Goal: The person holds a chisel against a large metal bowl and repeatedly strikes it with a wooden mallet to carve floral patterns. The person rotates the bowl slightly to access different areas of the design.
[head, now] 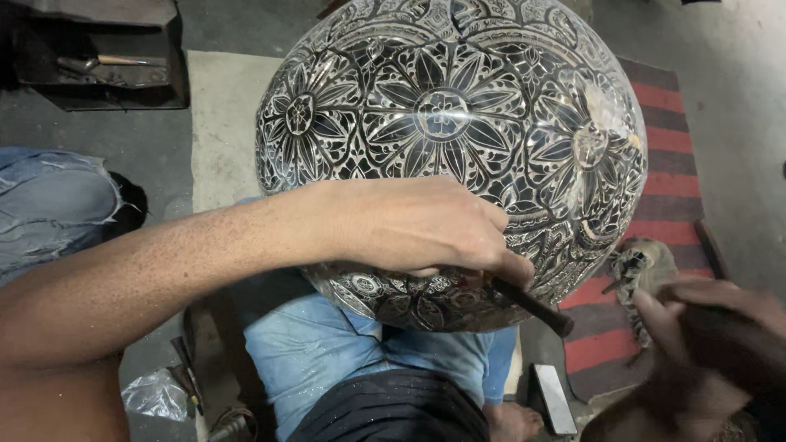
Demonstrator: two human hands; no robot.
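A thin dark metal punch (532,303), pinched in the left hand (409,225) against the lower side of the large round engraved silver-and-black metal vessel (450,139) resting on the lap, is slanted down-right toward the blurred right hand (704,344), whose grip cannot be told.

There is a single view, from a camera worn on the person's head. It looks steeply down over the lap, close enough that the engraved metal bowl (450,147) fills the upper middle of the frame. The left forearm crosses from the lower left corner, and the left hand (409,225) sits almost at centre. The right hand (704,344) is blurred at the lower right edge. Beyond the knees lies the floor (155,147), with a striped rug (667,188) on the right.
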